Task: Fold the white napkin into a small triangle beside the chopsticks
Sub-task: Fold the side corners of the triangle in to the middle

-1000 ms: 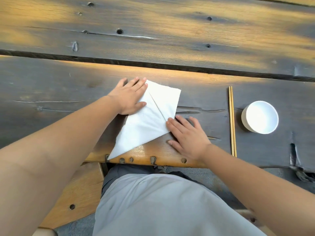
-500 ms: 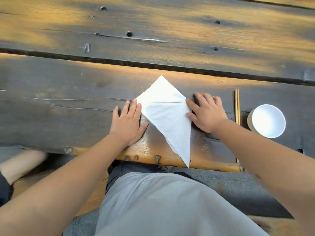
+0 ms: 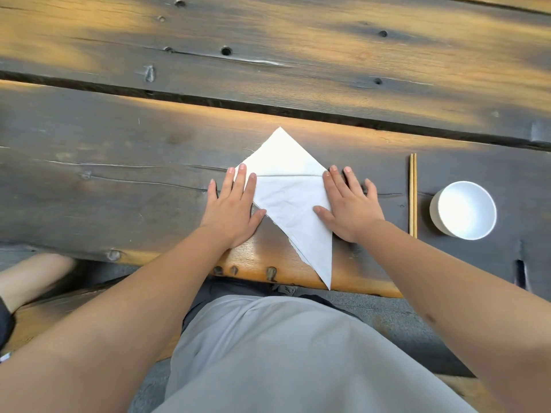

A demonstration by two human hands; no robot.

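White napkin [image 3: 290, 201] lies flat at frame centre on the dark wooden table [image 3: 119, 162], folded into a kite-like shape: short peak pointing to the top of the frame, long tail running down to the table's near edge, tip just over it. A horizontal fold edge crosses the widest part.

Changes: a second ago the napkin sat rotated with its long point toward lower left; it has since been turned so the long point aims straight down the frame. Both hands have shifted to its side corners. Over the last half second almost nothing moved, only the hands settling.

Left hand [image 3: 232, 210] is flat, fingers spread, fingertips on the napkin's left corner, gripping nothing. Right hand [image 3: 348, 207] is likewise flat and spread, thumb and forefinger on the right edge, nothing pinched.

Chopsticks [image 3: 413, 195] lie right of centre, well apart from the napkin; white bowl [image 3: 463, 210] sits just beyond them.

Meaning: napkin is squared up and pinned, probably ready for the next fold, likely tail up. Layer count under the flap is hard to tell. Not yet small, not yet beside the chopsticks.
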